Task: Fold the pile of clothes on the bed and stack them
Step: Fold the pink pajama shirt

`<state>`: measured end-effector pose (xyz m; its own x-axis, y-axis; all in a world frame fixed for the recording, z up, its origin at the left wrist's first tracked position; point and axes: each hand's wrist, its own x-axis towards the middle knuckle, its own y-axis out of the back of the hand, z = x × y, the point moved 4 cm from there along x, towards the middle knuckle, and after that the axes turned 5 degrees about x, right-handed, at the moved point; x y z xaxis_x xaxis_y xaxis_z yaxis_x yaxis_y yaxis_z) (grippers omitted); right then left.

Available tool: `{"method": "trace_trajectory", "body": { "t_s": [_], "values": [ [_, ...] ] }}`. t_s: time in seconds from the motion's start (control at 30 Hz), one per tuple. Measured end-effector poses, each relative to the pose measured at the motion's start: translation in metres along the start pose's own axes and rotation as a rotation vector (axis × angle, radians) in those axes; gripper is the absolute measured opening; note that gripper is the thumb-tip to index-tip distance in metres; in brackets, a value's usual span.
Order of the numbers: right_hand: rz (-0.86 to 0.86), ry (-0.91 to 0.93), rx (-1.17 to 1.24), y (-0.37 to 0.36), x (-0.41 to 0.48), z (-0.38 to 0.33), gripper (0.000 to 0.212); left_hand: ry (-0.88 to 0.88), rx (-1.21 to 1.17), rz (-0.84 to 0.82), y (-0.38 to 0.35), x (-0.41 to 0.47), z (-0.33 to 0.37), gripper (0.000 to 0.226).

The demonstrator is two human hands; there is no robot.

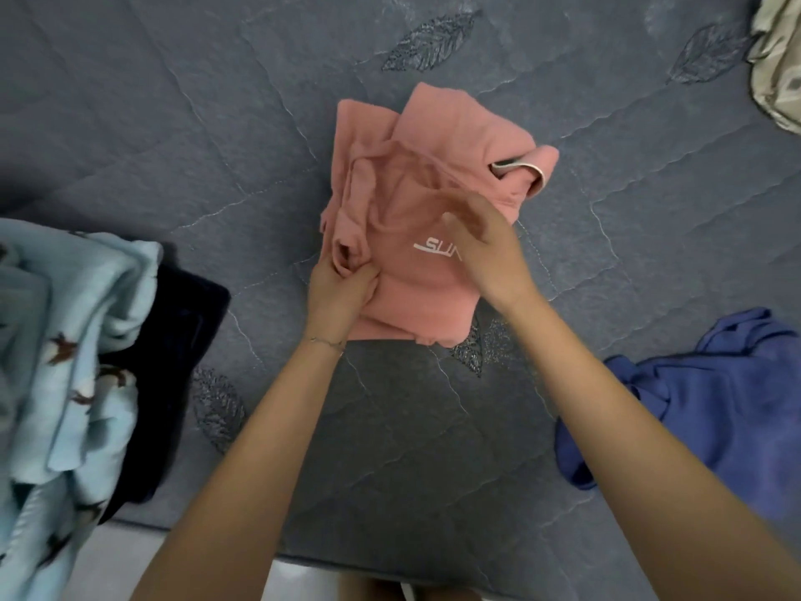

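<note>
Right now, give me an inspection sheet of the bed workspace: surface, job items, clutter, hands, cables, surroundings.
Surface: grey quilted mattress with a leaf pattern.
Job's things: pink sweatshirt at the centre, partly folded, white lettering up. Light blue printed fleece at left, lying over a navy garment. Blue garment crumpled at right.
Clutter: beige patterned fabric in the top right corner, cut off by the frame.
Hands: left hand grips a fold at the sweatshirt's left edge. Right hand is on the lettering; grip unclear from blur.
Cables: nothing seen.
Surroundings: pale floor below the mattress edge.
</note>
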<state>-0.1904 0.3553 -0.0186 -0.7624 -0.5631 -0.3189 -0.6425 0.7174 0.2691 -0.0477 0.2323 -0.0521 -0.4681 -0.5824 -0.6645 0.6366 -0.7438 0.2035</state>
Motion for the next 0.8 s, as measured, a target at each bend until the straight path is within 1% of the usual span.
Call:
{"method": "trace_trajectory", "body": {
  "t_s": [0.07, 0.13, 0.2, 0.27, 0.3, 0.33, 0.37, 0.4, 0.43, 0.47, 0.5, 0.53, 0.57, 0.6, 0.67, 0.73, 0.8],
  "values": [
    [0.087, 0.134, -0.235, 0.009, 0.004, 0.003, 0.035, 0.051, -0.001, 0.072, 0.013, 0.000, -0.012, 0.010],
    [0.136, 0.193, -0.411, 0.013, 0.006, 0.009, 0.038, 0.074, 0.015, 0.105, 0.023, -0.004, -0.021, 0.006],
    [0.160, 0.194, -0.519, 0.015, 0.005, 0.014, 0.046, 0.081, 0.055, 0.104, 0.032, -0.006, -0.033, 0.004],
    [0.211, 0.160, -0.547, 0.017, 0.000, 0.020, 0.058, 0.036, 0.175, 0.091, 0.037, -0.007, -0.044, 0.016],
    [0.247, 0.134, -0.513, 0.019, -0.002, 0.023, 0.064, 0.002, 0.256, 0.089, 0.038, -0.008, -0.048, 0.022],
    [0.282, 0.093, -0.443, 0.020, -0.005, 0.025, 0.072, -0.041, 0.333, 0.102, 0.038, -0.009, -0.049, 0.023],
    [0.312, 0.022, -0.347, 0.021, -0.006, 0.031, 0.079, -0.073, 0.398, 0.129, 0.037, -0.008, -0.051, 0.026],
    [0.336, -0.072, -0.243, 0.021, -0.007, 0.037, 0.087, -0.091, 0.440, 0.154, 0.037, -0.009, -0.048, 0.034],
    [0.353, -0.185, -0.139, 0.020, -0.005, 0.045, 0.093, -0.091, 0.410, 0.163, 0.036, -0.007, -0.048, 0.043],
    [0.352, -0.298, -0.027, 0.020, -0.004, 0.051, 0.096, -0.056, 0.294, 0.146, 0.036, -0.005, -0.046, 0.050],
    [0.330, -0.407, 0.104, 0.018, -0.002, 0.056, 0.094, -0.001, 0.148, 0.124, 0.035, -0.003, -0.043, 0.053],
    [0.289, -0.497, 0.237, 0.013, -0.001, 0.059, 0.088, 0.060, 0.029, 0.102, 0.035, -0.002, -0.040, 0.051],
    [0.248, -0.551, 0.331, 0.009, 0.001, 0.062, 0.078, 0.103, -0.033, 0.086, 0.034, 0.001, -0.038, 0.048],
    [0.223, -0.569, 0.354, 0.006, 0.002, 0.064, 0.068, 0.128, -0.037, 0.073, 0.034, 0.004, -0.036, 0.044],
    [0.236, -0.545, 0.312, 0.003, 0.003, 0.067, 0.054, 0.142, -0.009, 0.047, 0.029, 0.009, -0.032, 0.037],
    [0.279, -0.515, 0.343, 0.004, 0.001, 0.067, 0.047, 0.140, -0.010, 0.060, 0.023, 0.012, -0.033, 0.031],
    [0.303, -0.498, 0.396, 0.008, -0.007, 0.064, 0.041, 0.155, -0.074, 0.093, 0.020, 0.011, -0.035, 0.023]
  ]
}}
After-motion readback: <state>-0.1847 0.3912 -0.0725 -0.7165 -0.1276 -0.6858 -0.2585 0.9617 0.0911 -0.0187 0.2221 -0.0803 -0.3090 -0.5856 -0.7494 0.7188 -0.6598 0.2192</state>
